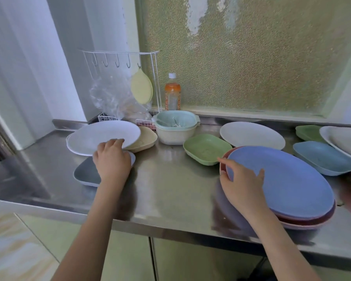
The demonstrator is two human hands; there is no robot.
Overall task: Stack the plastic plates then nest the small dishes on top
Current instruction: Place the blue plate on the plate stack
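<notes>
Left fingers (118, 141) curled on white plate (101, 136), right fingers (224, 161) gripping blue plate (282, 179); green dish (206, 149) between.

2 bare forearms enter from 6 o'clock, no sleeves in view. The left hand (111, 161) and right hand (242, 186) wear no gloves, rings, watch or bands. Both wrists are slim and unmarked; fingernails are too blurred to judge.

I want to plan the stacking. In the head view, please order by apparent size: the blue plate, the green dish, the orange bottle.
1. blue plate, clearly the largest, though it is also nearest the camera.
2. green dish.
3. orange bottle, which looks smallest, but it stands farther back, so this is less sure.
</notes>
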